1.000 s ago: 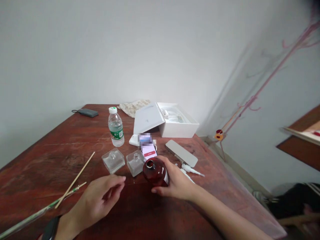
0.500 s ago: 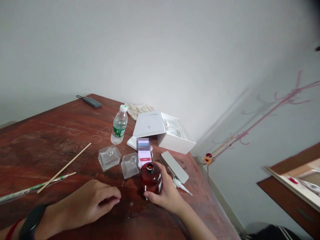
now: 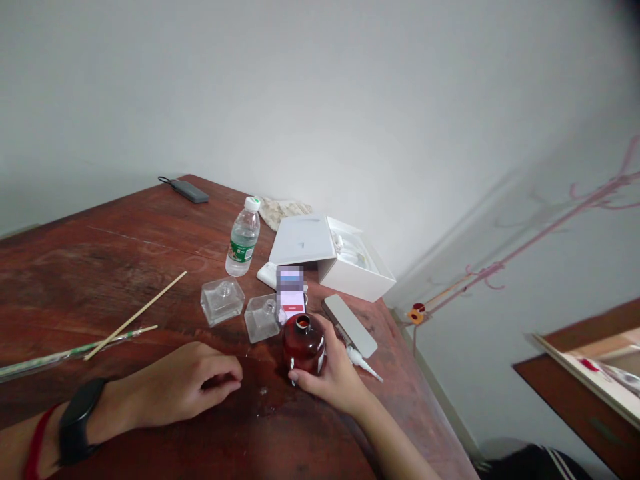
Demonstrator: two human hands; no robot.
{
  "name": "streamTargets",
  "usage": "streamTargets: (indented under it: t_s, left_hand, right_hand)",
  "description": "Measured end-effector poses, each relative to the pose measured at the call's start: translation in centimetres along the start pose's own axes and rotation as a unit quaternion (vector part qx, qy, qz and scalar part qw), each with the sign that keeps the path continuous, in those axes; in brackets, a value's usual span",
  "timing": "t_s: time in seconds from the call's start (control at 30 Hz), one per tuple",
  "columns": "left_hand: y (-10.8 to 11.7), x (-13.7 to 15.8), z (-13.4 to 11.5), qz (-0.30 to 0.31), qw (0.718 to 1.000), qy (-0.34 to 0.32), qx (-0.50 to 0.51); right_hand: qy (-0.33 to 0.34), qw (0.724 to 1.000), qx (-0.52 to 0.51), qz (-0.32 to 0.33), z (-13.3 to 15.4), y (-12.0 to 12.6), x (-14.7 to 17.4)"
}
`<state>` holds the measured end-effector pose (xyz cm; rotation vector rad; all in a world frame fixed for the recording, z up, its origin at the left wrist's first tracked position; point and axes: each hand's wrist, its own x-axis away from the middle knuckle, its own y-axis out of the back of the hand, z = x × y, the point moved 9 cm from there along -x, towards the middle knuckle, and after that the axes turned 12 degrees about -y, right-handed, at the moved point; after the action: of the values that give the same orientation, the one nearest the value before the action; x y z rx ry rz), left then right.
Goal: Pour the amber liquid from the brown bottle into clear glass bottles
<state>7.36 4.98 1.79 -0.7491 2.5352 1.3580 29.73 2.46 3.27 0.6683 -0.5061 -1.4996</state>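
Observation:
My right hand [image 3: 335, 373] is wrapped round a brown bottle [image 3: 304, 347] with an open, uncapped mouth, upright at the table's near part. My left hand [image 3: 200, 383] rests on the table to its left, fingers loosely curled in, with nothing visible in them. Two clear square glass bottles [image 3: 223, 303] [image 3: 263, 319] stand beyond, between the hands. A phone [image 3: 291, 300] with a lit screen is just behind the brown bottle. Right of my right hand lies a white pump nozzle [image 3: 367, 365], beside a flat grey-white case [image 3: 351, 325].
A water bottle [image 3: 243, 240] with a green label stands behind the glass bottles. Further back are an open white box [image 3: 353, 273] and a crumpled cloth [image 3: 283, 210]. Chopsticks [image 3: 137, 313] and a wrapped pair [image 3: 45, 365] lie at left; a grey device [image 3: 187, 191] is far left.
The view has shifted slightly, so the table things sit a little higher and further right. My right hand still holds the brown bottle; my left stays curled on the table.

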Motion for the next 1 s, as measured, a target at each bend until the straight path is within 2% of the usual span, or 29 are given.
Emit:
streamTargets:
  t_s: [0.27,1.0]
  left_hand:
    - [-0.88,0.3,0.53,0.051,0.998,0.026,0.014]
    - [-0.54,0.2,0.41,0.044,0.999,0.028,0.004]
  right_hand:
    - [0.006,1.0,-0.001,-0.008,-0.28,0.06,0.13]
    - [0.007,1.0,-0.006,-0.006,0.13,0.03,0.12]
